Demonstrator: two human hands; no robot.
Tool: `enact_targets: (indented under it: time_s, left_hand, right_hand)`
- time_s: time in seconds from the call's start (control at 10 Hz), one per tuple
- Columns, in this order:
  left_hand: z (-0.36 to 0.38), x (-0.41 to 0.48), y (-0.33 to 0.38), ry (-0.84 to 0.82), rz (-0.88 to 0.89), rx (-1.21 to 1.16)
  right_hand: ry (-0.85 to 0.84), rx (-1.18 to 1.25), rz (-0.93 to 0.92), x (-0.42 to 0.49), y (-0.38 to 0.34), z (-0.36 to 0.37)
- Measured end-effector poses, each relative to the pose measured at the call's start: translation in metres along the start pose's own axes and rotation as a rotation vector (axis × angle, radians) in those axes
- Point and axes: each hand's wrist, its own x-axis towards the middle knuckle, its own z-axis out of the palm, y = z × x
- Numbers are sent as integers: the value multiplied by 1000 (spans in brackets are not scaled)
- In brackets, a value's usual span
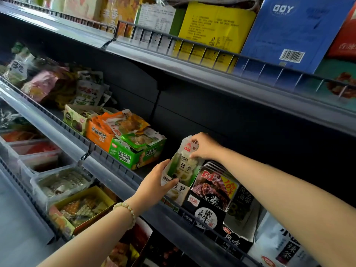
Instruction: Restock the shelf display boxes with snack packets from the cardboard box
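Observation:
A stack of white and green bamboo-shoot snack packets (183, 166) stands upright in a white display box (178, 192) on the middle shelf. My left hand (156, 183) grips the lower left side of the packets, thumb across the front. My right hand (204, 146) pinches their top edge near the hang hole. A black display box (207, 212) of dark beef-style packets (212, 187) sits right beside it. The cardboard box is out of view.
Left along the same shelf stand a green display box (134, 156), an orange one (97, 138) and a pale green one (74, 120), all holding packets. A wire rail (115, 162) fronts the shelf. The top shelf holds yellow (215, 29) and blue (292, 29) cartons. Clear trays (57, 180) sit below.

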Motion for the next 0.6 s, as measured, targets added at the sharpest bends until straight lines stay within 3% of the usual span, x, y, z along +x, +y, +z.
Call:
enact_targets:
  time_s: [0.4, 0.6]
  left_hand:
    - [3, 2, 0, 1, -46, 15]
    - [-6, 1, 10, 3, -86, 45]
  right_hand:
    - [184, 136, -32, -11, 12, -9]
    - [112, 127, -61, -53, 11, -28]
